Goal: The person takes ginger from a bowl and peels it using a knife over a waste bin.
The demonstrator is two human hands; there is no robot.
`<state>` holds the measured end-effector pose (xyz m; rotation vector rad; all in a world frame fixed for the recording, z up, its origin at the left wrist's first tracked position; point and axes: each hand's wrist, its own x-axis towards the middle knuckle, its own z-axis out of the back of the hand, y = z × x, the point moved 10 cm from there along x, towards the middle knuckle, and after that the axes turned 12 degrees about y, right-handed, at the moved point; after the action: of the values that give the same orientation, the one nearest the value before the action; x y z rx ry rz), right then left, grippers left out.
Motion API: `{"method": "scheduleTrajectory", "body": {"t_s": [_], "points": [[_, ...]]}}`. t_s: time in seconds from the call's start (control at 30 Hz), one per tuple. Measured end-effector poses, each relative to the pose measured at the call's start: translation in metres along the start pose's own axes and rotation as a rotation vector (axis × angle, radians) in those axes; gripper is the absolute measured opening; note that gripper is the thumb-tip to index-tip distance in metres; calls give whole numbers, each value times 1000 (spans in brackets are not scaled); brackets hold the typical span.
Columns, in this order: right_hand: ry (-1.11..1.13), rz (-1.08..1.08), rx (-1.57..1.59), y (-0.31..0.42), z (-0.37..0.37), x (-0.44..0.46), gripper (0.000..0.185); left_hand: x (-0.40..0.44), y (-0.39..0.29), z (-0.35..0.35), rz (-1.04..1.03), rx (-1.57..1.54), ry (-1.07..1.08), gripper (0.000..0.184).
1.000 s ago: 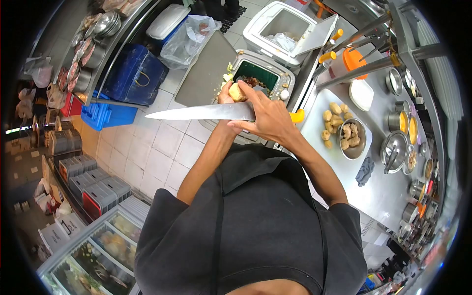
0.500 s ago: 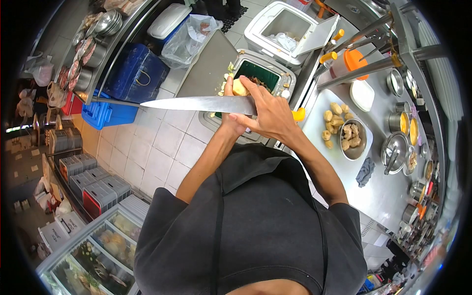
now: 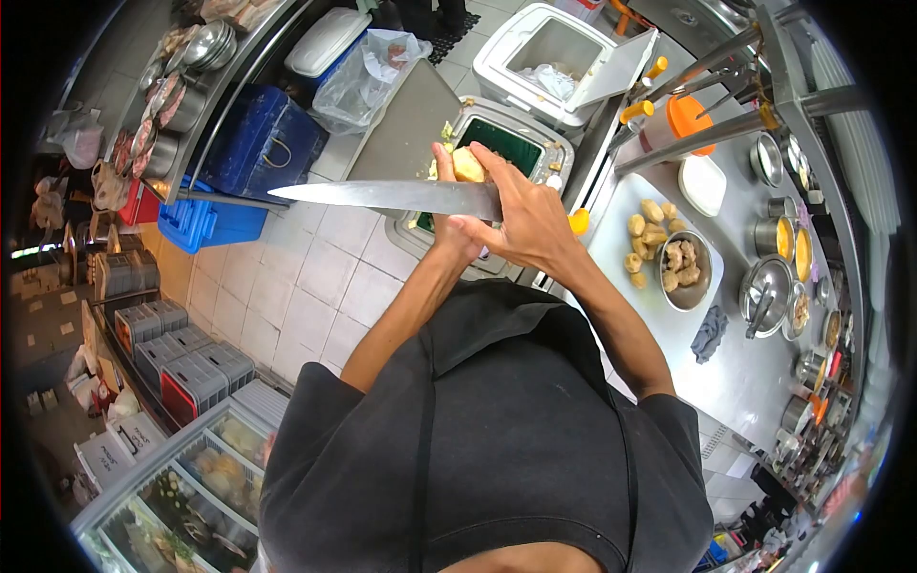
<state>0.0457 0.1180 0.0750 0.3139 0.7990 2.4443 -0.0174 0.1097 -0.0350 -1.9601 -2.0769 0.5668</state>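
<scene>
Far left, the glass-topped case with divided food compartments [image 3: 205, 482] sat low, with grey plastic crates [image 3: 196, 368] above it in view. Next came the bright blue plastic bin [image 3: 212, 218], the dark blue plastic box [image 3: 263, 143] and the clear plastic bag [image 3: 368, 86].

The long steel knife [image 3: 392, 197] lay flat across the middle, tip pointing left, blade passing over the left hand [image 3: 446, 215]. Left hand was closed around the pale yellow peeled chunk [image 3: 468, 166], held up over the near-left part of the grey bin with a green interior [image 3: 511, 146]. Yellow scraps [image 3: 447, 132] lay on the grey flat lid [image 3: 403, 124] just left of that bin. Right hand [image 3: 530, 218] was clamped on the knife near the handle end, its upper fingers reaching the chunk. The 2 hands were close together at the chunk. Yellow handle end stuck out right of the right hand. White plastic bin with an open lid [image 3: 521, 48] stood behind the grey bin.

On the right, the white cutting board [image 3: 611, 234] lay on the steel surface [image 3: 740, 382], carrying several yellow peeled pieces [image 3: 653, 234] and the round steel bowl [image 3: 705, 286] of knobbly beige pieces [image 3: 681, 265]. Crumpled grey cloth [image 3: 710, 334] sat near the bowl; steel pots [image 3: 772, 237] stood farther right.
</scene>
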Motion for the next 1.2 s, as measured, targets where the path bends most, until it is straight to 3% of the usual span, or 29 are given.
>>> {"method": "scheduleTrajectory", "body": {"t_s": [0.43,0.5,0.6,1.2], "points": [[-52,30,-46,2,-1,0,85,4,-1,-4,-43,-17,84,64],[-171,100,-51,3,4,-1,91,2,-3,-6,-54,-28,48,63],[-25,-8,-122,4,3,2,85,0,-6,-6,-46,-24,10,62],[-52,101,-99,7,9,10,85,0,-17,-20,-28,165,47,60]]}}
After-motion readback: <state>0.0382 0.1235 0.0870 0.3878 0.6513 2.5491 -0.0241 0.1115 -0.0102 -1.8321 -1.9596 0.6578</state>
